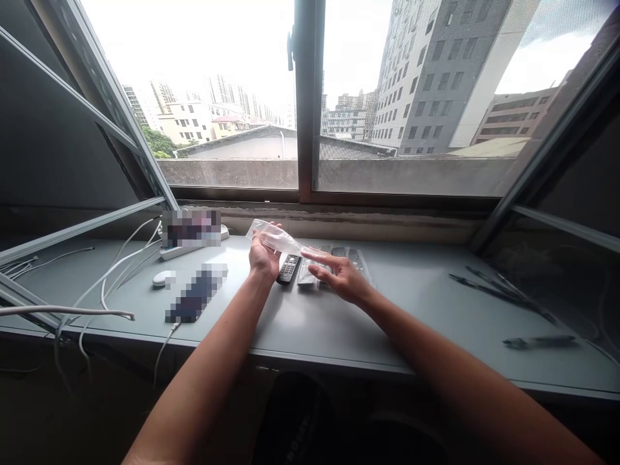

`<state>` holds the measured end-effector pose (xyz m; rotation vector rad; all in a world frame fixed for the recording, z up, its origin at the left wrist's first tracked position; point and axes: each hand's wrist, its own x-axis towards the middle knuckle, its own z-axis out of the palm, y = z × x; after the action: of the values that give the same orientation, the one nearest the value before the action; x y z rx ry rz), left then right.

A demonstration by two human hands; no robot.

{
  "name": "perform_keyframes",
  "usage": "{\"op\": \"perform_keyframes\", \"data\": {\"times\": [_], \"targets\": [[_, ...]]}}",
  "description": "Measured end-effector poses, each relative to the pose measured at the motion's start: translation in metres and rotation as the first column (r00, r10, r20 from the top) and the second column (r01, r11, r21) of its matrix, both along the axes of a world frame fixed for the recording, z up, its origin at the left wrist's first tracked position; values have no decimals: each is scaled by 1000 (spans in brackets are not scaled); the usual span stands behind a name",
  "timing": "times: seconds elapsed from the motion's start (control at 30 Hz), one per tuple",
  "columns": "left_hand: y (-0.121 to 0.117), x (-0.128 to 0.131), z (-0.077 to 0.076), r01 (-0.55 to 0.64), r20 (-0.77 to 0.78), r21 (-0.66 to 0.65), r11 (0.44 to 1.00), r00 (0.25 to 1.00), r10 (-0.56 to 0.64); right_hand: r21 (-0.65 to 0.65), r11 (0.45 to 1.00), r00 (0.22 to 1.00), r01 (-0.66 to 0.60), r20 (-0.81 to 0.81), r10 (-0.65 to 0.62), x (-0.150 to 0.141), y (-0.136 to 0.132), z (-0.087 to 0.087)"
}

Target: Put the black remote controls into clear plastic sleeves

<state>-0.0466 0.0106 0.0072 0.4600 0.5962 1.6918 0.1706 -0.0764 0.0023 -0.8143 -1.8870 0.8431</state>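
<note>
A clear plastic bag (277, 239), long and limp, lies across my left hand (265, 255), with its fingers curled round it and the palm turned up. The bag's right end reaches the fingertips of my right hand (341, 274). That hand's fingers are stretched out, with the thumb apart from them. A black remote control (289, 268) lies on the table between my hands, below the bag. Under and beside my right hand are several remotes in clear plastic sleeves (356, 261), partly hidden by the hand.
At the left, a white power strip (194, 244) with cables, a white rounded object (163, 278) and a blurred-out item (196, 294) on a cable rest on the grey table (310, 329). Pens (504, 290) lie at the right. A window frame (309, 129) rises behind.
</note>
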Motion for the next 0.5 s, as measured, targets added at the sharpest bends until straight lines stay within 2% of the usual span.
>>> {"op": "perform_keyframes", "data": {"times": [0.33,0.4,0.5], "targets": [[1,-8,2,-145,-4,-81,986,989,145,-101,995,1000,-15,-17,14,2,-5,7],[-2,-7,3,-105,-20,-72,992,994,104,-135,991,999,-25,-51,18,0,-4,6],[-10,-1,6,88,-81,-6,996,993,-89,-237,964,962,-124,-268,57,-4,-1,2]]}}
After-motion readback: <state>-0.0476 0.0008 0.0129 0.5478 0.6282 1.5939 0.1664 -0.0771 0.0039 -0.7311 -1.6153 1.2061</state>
